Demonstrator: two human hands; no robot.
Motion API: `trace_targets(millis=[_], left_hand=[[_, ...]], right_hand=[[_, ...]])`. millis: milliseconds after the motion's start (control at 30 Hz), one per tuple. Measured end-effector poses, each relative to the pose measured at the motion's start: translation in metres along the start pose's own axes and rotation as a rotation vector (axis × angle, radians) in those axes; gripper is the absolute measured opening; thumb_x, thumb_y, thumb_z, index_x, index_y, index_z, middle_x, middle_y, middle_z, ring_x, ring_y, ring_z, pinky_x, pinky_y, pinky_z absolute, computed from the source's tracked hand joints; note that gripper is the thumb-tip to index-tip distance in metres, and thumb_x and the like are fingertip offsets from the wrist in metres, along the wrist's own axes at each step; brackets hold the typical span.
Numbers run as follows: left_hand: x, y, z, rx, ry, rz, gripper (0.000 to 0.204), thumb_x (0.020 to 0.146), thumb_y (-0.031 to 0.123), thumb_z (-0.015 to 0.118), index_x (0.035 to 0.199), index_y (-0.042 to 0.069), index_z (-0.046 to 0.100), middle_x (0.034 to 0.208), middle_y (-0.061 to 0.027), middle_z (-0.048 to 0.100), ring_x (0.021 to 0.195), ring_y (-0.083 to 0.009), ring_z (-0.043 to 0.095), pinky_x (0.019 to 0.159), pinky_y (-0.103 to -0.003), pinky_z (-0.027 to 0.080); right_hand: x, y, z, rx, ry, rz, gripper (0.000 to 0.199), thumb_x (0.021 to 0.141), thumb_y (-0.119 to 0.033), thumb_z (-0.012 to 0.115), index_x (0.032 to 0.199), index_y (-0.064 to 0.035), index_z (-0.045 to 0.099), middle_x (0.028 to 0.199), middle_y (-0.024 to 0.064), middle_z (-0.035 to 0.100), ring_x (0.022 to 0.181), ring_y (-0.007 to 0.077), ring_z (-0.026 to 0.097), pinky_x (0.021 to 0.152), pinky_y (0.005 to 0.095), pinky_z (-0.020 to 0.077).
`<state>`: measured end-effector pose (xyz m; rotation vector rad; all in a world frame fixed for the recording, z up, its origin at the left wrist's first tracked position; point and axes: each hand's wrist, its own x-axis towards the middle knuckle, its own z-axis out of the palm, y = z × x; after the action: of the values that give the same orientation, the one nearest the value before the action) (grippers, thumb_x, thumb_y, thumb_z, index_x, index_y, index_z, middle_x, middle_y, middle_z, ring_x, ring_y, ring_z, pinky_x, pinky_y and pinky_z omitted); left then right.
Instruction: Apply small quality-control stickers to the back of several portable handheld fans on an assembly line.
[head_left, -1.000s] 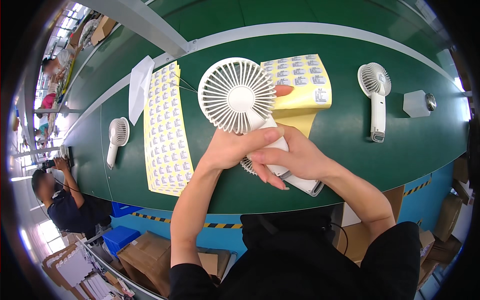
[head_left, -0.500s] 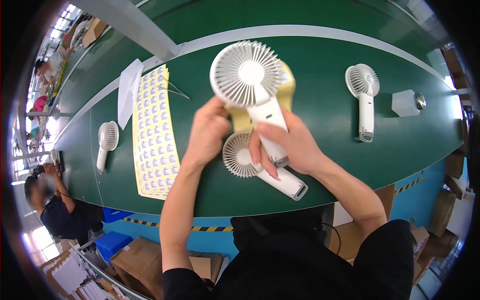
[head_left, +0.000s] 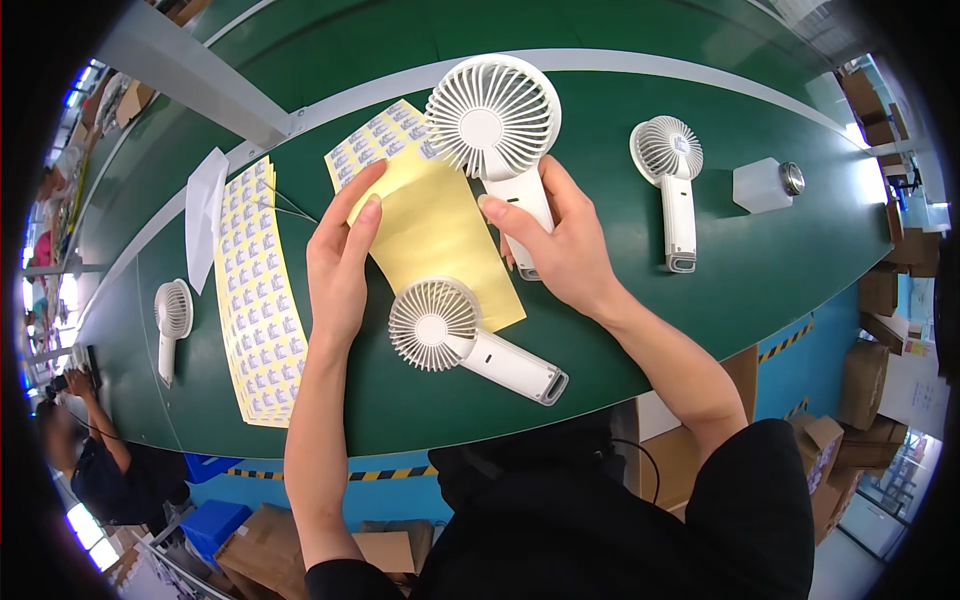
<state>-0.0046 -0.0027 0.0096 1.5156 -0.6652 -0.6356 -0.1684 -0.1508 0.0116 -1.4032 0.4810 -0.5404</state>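
My right hand [head_left: 570, 245] grips the handle of a white handheld fan [head_left: 482, 128], its round grille upward. My left hand [head_left: 338, 265] is at the left edge of a yellow-backed sticker sheet [head_left: 430, 225], thumb and forefinger apart; its other fingers are hidden. Printed labels remain at the sheet's far end, while the nearer part is bare yellow backing. The held fan covers part of its right side. A second white fan [head_left: 435, 325] lies across the sheet's near end, handle pointing right and toward me.
At left lie a stack of label sheets [head_left: 258, 310], a white paper [head_left: 205, 215] and another fan [head_left: 173, 312]. To the right are a fan [head_left: 678, 200] and a translucent bottle with a metal cap [head_left: 765, 186]. A metal post [head_left: 200, 75] rises at the back left; a co-worker [head_left: 110, 450] sits far left.
My left hand has moved left, away from the held fan. The sticker sheet, bunched behind that fan before, now shows spread out. The whole view has shifted slightly.
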Motion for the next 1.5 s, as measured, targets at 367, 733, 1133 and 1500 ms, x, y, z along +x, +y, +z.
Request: trace_targets(millis=[367,733,1133,1500], left_hand=[[0.009,-0.007,-0.010,-0.036,0.106,0.042,0.037,0.101,0.013,0.059,0.136,0.003,0.058,0.130,-0.0087,0.064,0.111,-0.0133,0.062,0.096,-0.026,0.049],[0.017,-0.015,-0.025,-0.121,0.144,0.168,0.038,0.100,0.016,0.061,0.136,0.006,0.059,0.128,-0.0092,0.064,0.112,-0.0145,0.062,0.095,-0.027,0.049],[0.014,-0.006,-0.026,-0.111,0.134,0.128,0.033,0.100,0.021,0.064,0.130,0.008,0.064,0.111,-0.0060,0.070,0.094,-0.0090,0.067,0.082,-0.023,0.053],[0.006,-0.001,-0.017,-0.254,-0.061,0.183,0.037,0.098,0.011,0.064,0.134,0.006,0.059,0.123,-0.0069,0.066,0.104,-0.0107,0.064,0.087,-0.027,0.055]], right_hand=[[0.002,0.003,-0.001,-0.328,0.098,0.027,0.034,0.091,-0.026,0.074,0.104,0.0038,0.064,0.083,0.0092,0.069,0.070,0.0114,0.061,0.063,0.0288,0.0498],[0.008,-0.006,-0.018,-0.658,0.014,0.163,0.039,0.086,-0.031,0.075,0.102,0.0039,0.069,0.078,0.0086,0.068,0.067,0.0123,0.059,0.062,0.0288,0.0462],[0.007,-0.025,-0.012,-1.038,-0.188,0.209,0.054,0.085,-0.048,0.074,0.073,0.0042,0.067,0.058,0.0121,0.061,0.053,0.0223,0.058,0.055,0.0348,0.0455],[0.051,-0.041,0.025,-0.708,-0.140,-0.423,0.033,0.088,-0.011,0.072,0.116,0.0009,0.063,0.096,0.0115,0.070,0.084,0.0192,0.066,0.077,0.0324,0.0530]])
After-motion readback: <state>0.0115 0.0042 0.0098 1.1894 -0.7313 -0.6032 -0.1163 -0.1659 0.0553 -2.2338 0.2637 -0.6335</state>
